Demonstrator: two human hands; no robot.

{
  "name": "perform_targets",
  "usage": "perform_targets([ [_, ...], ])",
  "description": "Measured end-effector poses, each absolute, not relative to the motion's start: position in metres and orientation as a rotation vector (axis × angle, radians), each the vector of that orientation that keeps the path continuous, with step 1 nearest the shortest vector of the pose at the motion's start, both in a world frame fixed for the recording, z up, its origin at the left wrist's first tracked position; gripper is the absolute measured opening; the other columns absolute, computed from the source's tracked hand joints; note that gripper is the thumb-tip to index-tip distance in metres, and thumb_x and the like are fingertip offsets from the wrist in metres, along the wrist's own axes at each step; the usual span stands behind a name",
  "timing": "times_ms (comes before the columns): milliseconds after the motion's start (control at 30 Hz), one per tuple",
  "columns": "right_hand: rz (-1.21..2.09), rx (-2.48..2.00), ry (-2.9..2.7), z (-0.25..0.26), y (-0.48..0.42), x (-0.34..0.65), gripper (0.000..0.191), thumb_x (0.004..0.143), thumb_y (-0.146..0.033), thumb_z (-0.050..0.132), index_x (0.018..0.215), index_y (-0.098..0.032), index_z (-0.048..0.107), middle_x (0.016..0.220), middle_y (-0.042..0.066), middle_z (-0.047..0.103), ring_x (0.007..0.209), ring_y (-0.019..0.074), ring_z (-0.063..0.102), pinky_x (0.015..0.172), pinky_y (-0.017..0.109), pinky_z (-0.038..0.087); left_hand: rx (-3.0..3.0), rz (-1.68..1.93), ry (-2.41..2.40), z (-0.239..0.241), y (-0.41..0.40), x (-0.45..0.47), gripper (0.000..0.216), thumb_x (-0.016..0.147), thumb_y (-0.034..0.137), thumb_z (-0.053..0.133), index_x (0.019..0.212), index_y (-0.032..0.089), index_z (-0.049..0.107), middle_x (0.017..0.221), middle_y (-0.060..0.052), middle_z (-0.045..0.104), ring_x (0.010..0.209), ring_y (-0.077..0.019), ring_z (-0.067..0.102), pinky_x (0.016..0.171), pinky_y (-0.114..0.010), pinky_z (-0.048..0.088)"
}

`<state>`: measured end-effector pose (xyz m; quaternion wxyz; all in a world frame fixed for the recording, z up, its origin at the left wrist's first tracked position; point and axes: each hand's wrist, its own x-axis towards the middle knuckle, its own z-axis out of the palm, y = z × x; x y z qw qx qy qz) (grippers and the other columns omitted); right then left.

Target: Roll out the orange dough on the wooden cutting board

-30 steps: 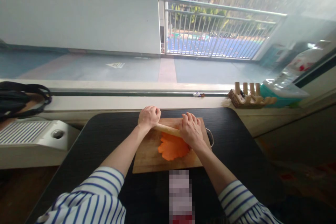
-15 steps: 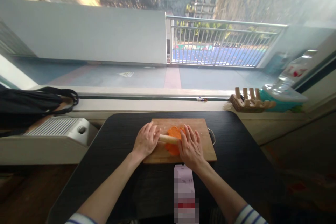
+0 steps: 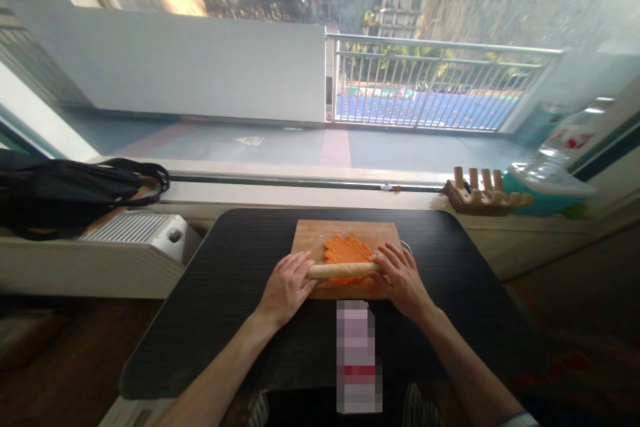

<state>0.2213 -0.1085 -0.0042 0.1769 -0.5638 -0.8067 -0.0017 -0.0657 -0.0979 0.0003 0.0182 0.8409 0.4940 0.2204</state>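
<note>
A wooden rolling pin (image 3: 343, 271) lies level across the near part of a flat orange sheet of dough (image 3: 347, 250) with a ragged edge. My left hand (image 3: 290, 285) is closed on the pin's left end, and my right hand (image 3: 400, 277) grips its right end. Both sets of fingers curl over the pin, so its two ends are hidden. Beneath the dough is a wooden cutting board (image 3: 310, 233) on the black table; its metal handle (image 3: 407, 247) shows partly behind my right hand.
A pixelated pinkish strip (image 3: 355, 333) appears in front of the board. Along the windowsill at right are a wooden rack (image 3: 480, 197), a teal container (image 3: 543, 190) and a clear bottle (image 3: 570, 140). A black bag (image 3: 75, 197) rests at left above a white radiator (image 3: 135, 230).
The rolling pin has come nearer to me over the dough, uncovering its far part. My hands have moved further apart, the right one outward. The view has shifted slightly.
</note>
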Motion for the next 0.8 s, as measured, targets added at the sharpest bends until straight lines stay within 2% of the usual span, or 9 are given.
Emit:
perform_targets([
  [200,0.063,-1.601,-2.336,-0.004,-0.111,0.243,0.027,0.093,-0.042,0.048,0.110,-0.028,0.064,0.136,0.006,0.055,0.135,0.0258,0.038,0.109,0.054,0.030,2.631,0.596,1.633,-0.004,-0.114,-0.042,0.032,0.088,0.036,0.053,0.113,0.019,0.063,0.130,-0.014,0.059,0.122,-0.0283,0.053,0.103,-0.046,0.044],
  [433,0.113,-1.613,-2.374,-0.001,-0.113,0.234,0.039,0.096,-0.040,0.040,0.130,-0.025,0.053,0.142,0.007,0.049,0.137,0.0253,0.035,0.111,0.055,0.026,2.525,0.631,1.749,-0.017,-0.116,-0.031,0.059,0.093,0.054,0.036,0.131,0.011,0.051,0.138,-0.018,0.050,0.132,-0.0291,0.043,0.107,-0.046,0.039],
  [600,0.172,-1.632,-2.408,0.007,-0.108,0.229,0.043,0.098,-0.042,0.034,0.132,-0.022,0.051,0.144,0.008,0.047,0.137,0.0262,0.034,0.112,0.056,0.022,2.454,0.659,1.818,-0.022,-0.116,-0.025,0.063,0.093,0.054,0.032,0.132,0.007,0.050,0.138,-0.020,0.050,0.132,-0.0315,0.043,0.108,-0.047,0.038],
  [733,0.187,-1.651,-2.387,0.005,-0.102,0.228,0.045,0.098,-0.043,0.032,0.133,-0.020,0.051,0.143,0.009,0.047,0.136,0.0252,0.036,0.111,0.051,0.027,2.439,0.742,1.886,-0.023,-0.120,-0.020,0.062,0.092,0.054,0.035,0.136,0.012,0.046,0.140,-0.019,0.048,0.133,-0.0325,0.040,0.109,-0.050,0.036],
  [800,0.171,-1.661,-2.375,0.003,-0.097,0.227,0.046,0.098,-0.043,0.033,0.133,-0.018,0.051,0.144,0.010,0.046,0.136,0.0253,0.035,0.110,0.050,0.029,2.443,0.756,1.904,-0.023,-0.120,-0.017,0.063,0.092,0.054,0.037,0.136,0.010,0.045,0.141,-0.020,0.046,0.134,-0.0334,0.038,0.109,-0.051,0.035],
])
